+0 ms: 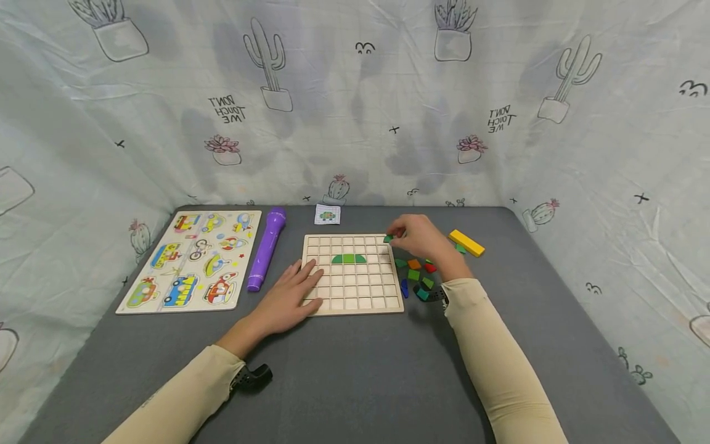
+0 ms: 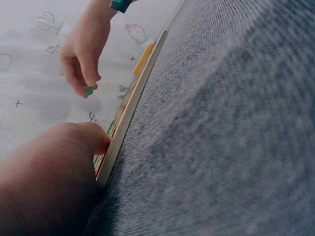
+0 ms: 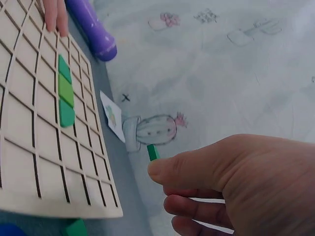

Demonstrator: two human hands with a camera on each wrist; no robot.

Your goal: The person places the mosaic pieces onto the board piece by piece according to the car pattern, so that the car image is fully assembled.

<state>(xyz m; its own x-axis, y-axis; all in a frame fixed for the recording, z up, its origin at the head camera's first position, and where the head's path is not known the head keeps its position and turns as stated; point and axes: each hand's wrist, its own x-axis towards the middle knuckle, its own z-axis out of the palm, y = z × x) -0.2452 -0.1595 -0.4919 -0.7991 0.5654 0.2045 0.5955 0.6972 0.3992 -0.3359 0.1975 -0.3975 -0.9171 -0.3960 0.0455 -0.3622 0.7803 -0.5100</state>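
A wooden grid board [image 1: 355, 302] lies mid-table, with three green tiles [image 1: 349, 259] side by side in one row of its cells. My left hand [image 1: 285, 299] rests on the board's left edge, fingers spread and straight. Above the board's far right corner my right hand [image 1: 418, 237] pinches a small green tile [image 3: 153, 151] between thumb and fingers, clear of the board. Several loose tiles in green, orange, red and blue, among them an orange tile [image 1: 414, 264], lie right of the board, partly under the right wrist.
Behind the board lies a small picture card [image 1: 327, 214] with a green pattern. To the left are a purple microphone-shaped toy [image 1: 267, 250] and a vehicle picture board [image 1: 188, 262]. A yellow bar [image 1: 466, 243] sits at the far right. A printed curtain hangs behind the table.
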